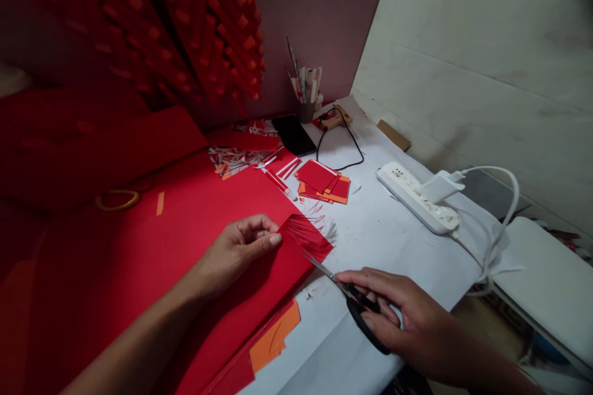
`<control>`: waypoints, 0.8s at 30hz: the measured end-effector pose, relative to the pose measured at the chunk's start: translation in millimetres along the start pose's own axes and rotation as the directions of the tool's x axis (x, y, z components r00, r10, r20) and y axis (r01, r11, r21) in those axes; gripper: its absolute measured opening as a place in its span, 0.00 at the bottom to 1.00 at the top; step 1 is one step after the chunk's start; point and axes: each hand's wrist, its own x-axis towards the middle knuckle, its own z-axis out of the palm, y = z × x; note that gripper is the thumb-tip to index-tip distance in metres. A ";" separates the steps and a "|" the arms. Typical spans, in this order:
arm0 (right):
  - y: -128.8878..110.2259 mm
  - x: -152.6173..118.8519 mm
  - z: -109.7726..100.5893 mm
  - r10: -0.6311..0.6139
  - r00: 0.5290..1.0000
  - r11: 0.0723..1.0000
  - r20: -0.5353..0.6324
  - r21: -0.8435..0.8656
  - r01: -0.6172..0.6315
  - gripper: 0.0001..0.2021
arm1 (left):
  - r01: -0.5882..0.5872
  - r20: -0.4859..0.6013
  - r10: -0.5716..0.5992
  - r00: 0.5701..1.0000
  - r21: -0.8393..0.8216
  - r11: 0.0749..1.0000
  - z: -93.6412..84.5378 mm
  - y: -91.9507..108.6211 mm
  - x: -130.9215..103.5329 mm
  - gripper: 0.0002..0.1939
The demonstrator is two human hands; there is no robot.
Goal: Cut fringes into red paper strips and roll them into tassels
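My left hand (245, 245) is closed, pinching the edge of a small red paper piece (296, 225) cut into fine fringe strips. In my right hand (393, 305) is a pair of black-handled scissors (359, 308), its thin blades pointing up and left to just under the fringe. Whether the blades touch the paper I cannot tell. Beneath both lies a large red paper sheet (194, 222). Thin red cuttings are scattered past the fringe, beside a stack of small red and orange cards (324, 180).
A white power strip (417, 197) with a plugged-in charger and cable lies on the right. Behind are a black phone (295, 134), a glue gun (337, 118), a pen cup (306, 110) and paper scraps (241, 160). Yellow-handled scissors (118, 200) lie left; orange paper (275, 336) lies in front.
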 end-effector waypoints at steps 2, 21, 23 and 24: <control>1.4 -0.3 0.2 -0.010 1.000 1.000 0.002 -0.010 0.010 0.24 | -0.004 -0.003 0.004 1.000 -0.003 1.000 0.3 0.2 0.3 0.18; 4.7 1.1 2.3 -0.018 1.000 1.000 -0.009 0.001 0.018 0.25 | -0.009 0.029 0.010 1.000 -0.024 1.000 -0.7 -2.0 0.7 0.18; 5.0 0.9 2.3 -0.012 1.000 1.000 -0.001 0.001 0.012 0.25 | -0.007 0.032 0.007 0.999 -0.026 1.000 -0.8 -2.7 0.7 0.18; 5.0 0.8 2.3 -0.013 1.000 1.000 0.000 0.001 0.013 0.25 | -0.005 0.032 0.006 0.999 -0.027 1.000 -0.8 -2.9 0.8 0.18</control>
